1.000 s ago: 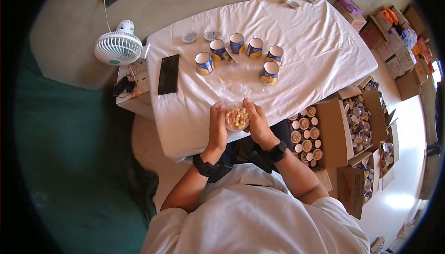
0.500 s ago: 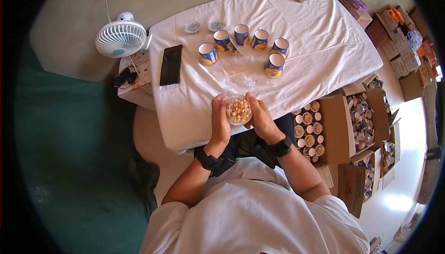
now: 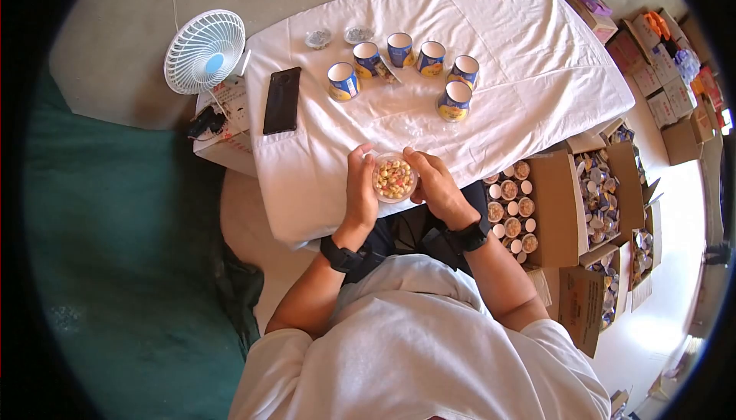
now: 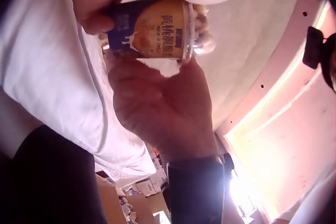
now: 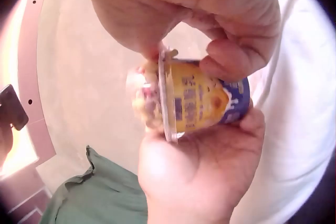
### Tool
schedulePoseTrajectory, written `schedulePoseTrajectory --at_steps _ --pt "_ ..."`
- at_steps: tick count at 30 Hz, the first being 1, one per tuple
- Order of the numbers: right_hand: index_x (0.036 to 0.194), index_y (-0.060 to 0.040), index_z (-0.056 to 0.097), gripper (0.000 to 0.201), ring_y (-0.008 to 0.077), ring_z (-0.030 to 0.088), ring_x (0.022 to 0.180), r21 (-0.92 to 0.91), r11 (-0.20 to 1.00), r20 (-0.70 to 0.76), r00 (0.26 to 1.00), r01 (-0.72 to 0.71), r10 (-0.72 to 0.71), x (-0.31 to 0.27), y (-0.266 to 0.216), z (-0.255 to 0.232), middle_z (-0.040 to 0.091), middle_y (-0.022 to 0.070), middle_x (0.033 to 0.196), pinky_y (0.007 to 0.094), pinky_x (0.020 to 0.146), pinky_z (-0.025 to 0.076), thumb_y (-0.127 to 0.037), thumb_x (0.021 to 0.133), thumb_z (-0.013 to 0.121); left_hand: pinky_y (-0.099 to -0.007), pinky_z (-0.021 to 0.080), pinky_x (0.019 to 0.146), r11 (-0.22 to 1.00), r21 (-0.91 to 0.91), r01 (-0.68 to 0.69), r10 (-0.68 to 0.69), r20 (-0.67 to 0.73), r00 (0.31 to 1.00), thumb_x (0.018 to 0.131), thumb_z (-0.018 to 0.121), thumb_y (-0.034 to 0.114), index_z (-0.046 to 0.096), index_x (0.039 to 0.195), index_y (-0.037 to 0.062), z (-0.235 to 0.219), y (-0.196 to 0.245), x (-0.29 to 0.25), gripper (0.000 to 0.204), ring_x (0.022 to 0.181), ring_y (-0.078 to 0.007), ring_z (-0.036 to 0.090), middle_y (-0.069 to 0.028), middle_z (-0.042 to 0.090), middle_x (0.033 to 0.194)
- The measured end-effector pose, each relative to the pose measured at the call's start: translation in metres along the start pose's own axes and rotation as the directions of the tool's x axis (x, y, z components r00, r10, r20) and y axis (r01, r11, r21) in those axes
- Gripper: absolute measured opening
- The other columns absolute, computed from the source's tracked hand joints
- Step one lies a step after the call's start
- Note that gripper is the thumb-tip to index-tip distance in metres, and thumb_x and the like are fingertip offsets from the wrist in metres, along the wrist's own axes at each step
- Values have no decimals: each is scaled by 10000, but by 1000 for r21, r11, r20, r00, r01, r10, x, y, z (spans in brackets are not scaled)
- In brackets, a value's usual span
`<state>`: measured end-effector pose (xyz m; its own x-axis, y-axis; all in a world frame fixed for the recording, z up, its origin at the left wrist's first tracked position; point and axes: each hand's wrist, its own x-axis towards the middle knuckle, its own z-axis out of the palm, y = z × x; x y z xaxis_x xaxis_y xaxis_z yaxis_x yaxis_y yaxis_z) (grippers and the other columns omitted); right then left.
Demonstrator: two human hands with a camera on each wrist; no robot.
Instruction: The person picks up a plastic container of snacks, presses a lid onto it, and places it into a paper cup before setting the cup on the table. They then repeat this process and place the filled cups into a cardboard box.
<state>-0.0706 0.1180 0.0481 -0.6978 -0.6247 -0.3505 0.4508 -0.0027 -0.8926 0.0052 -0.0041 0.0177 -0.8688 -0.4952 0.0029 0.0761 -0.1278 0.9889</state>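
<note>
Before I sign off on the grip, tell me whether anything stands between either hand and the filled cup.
Nothing visible does: the left hand and right hand both touch the filled cup directly. The other cups stand apart on the table.

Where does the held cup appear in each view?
Head: cup near centre.
Left wrist: cup in the upper part, just left of centre.
Right wrist: cup near centre.
Shared landmark: white cloth, upper middle in head, left in left wrist, right in right wrist.
</note>
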Motion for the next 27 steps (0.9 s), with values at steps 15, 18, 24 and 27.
schedulePoseTrajectory --at_steps 15,18,24,27 --pt "914 17 598 478 90 465 474 0 999 -7 999 -53 53 2 3 -19 528 16 625 221 408 332 -447 931 482 -292 360 965 986 62 154 -164 215 963 991 369 396 399 1266 -9 3 15 7 490 1119 -139 450 -84 473 1175" --pt "922 13 596 473 91 478 497 100 994 -55 997 -47 52 7 7 -17 534 18 633 221 418 341 -445 930 476 -307 344 979 996 88 29 -36 89 995 991 406 343 382 1258 -42 12 4 8 469 1122 -194 441 -149 459 1206" --pt "932 -9 601 457 86 498 537 167 985 -39 998 -49 56 -6 4 -15 559 22 703 214 439 358 -447 936 473 -295 379 941 1000 -20 -17 18 67 998 1001 357 344 418 1226 -25 13 -9 4 436 1066 -161 476 -114 491 1137" --pt "913 -6 598 473 97 498 519 19 999 -2 1000 -29 29 -3 3 -22 550 24 669 216 437 361 -454 946 449 -281 406 883 996 73 48 -60 174 983 1000 369 351 444 1171 -33 10 7 10 427 1002 -143 499 -109 520 1074"
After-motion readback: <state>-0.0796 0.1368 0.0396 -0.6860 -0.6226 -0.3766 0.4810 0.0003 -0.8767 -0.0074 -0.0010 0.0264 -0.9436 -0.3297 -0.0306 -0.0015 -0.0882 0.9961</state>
